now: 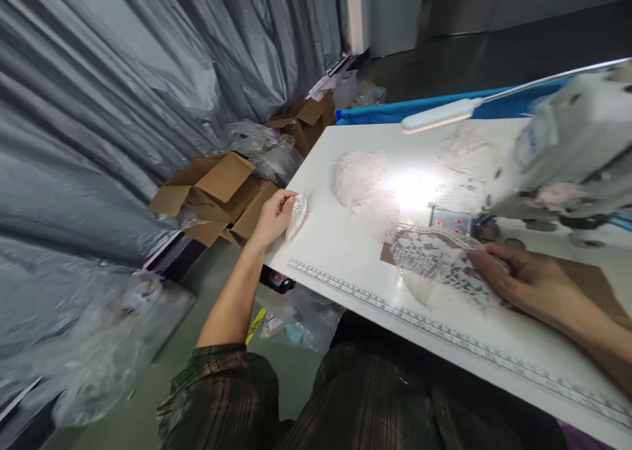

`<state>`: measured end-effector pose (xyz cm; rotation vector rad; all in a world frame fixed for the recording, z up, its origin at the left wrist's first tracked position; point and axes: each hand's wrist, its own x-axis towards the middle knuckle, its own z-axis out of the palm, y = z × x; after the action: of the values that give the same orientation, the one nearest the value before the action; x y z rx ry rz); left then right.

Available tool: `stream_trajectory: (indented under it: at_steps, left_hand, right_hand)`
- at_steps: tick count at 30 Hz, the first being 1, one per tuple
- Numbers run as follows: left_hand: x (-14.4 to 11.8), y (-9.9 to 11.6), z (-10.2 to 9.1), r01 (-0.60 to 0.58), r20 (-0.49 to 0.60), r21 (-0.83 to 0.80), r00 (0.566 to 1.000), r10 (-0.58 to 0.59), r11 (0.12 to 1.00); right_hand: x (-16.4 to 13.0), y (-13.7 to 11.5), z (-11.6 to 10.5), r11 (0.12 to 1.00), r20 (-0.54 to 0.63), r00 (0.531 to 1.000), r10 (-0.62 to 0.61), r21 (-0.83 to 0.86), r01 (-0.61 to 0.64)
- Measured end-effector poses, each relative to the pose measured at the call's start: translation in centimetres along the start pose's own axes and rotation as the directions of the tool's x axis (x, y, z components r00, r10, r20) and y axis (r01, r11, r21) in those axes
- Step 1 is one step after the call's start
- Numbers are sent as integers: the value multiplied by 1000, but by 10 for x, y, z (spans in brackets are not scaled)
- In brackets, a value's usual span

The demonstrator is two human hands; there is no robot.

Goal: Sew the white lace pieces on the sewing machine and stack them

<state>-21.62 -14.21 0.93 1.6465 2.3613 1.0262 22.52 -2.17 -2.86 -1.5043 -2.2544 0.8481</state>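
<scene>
We see a glossy white table (345, 239) with a printed ruler (395, 305) of fine dark ticks along its edge. The lace (434, 256) is white with an open floral pattern over brown card (587, 279). The small lace piece (297, 214) is white too. The machine (567, 147) is pale grey-white, the boxes (217, 190) brown, the sheeting (99, 108) silvery grey, our sleeve (222, 391) dark plaid.

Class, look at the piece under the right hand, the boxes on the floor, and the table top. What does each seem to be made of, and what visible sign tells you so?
Piece under the right hand: white lace, seemingly openwork fabric; holes show through its pattern.
Boxes: brown corrugated cardboard, matt, with folded open flaps.
Table top: smooth white board, probably laminate; it glares under the lamp.
</scene>
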Motion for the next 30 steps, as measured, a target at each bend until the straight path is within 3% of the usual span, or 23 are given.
stream_trajectory:
  at_steps: [2,3,5,7,11,12,14,17,19,23,26,27,28,30]
  left_hand:
    - [13,9,3,-29,78,-88,996,36,996]
    - [19,13,4,-41,118,-51,992,47,998]
    - [31,23,7,-134,175,154,979,106,979]
    - [39,40,13,-272,122,307,962,246,912]
    - [34,97,42,-467,212,168,877,431,868]
    - [29,114,52,-523,233,115,840,489,844]
    - [15,145,77,-679,308,-103,673,672,727]
    - [-7,177,115,-735,393,-352,447,804,580]
    - [-17,190,134,-788,435,-289,398,808,544]
    - [-10,198,144,-870,573,-69,366,733,489]
    - [14,195,139,-872,597,-107,327,732,477]
    - [22,193,138,-863,574,-124,341,745,491]
    - [30,191,138,-849,527,-122,383,759,514]
    - [38,185,141,-818,348,-44,526,776,574]
  right_hand:
    - [-3,-10,-3,992,84,994,-65,116,55]
    - [-3,-14,-6,986,74,993,-95,146,83]
    - [-3,-17,-11,976,100,984,-145,178,126]
    - [-3,-17,-15,966,146,971,-187,206,155]
    - [-1,-14,-20,947,180,956,-231,266,179]
    - [0,-13,-20,943,175,956,-237,279,183]
    - [1,-13,-21,939,158,960,-233,292,180]
    - [1,-14,-23,946,168,971,-171,304,114]
    - [1,-13,-25,955,186,977,-106,293,48]
    - [-3,-10,-29,972,136,991,-10,236,-22]
    - [-4,-8,-30,967,116,993,-1,254,-29]
    - [-4,-8,-29,964,116,993,-10,264,-21]
    - [-4,-8,-29,962,114,993,-19,272,-12]
    - [-4,-8,-28,956,107,994,-24,294,-9]
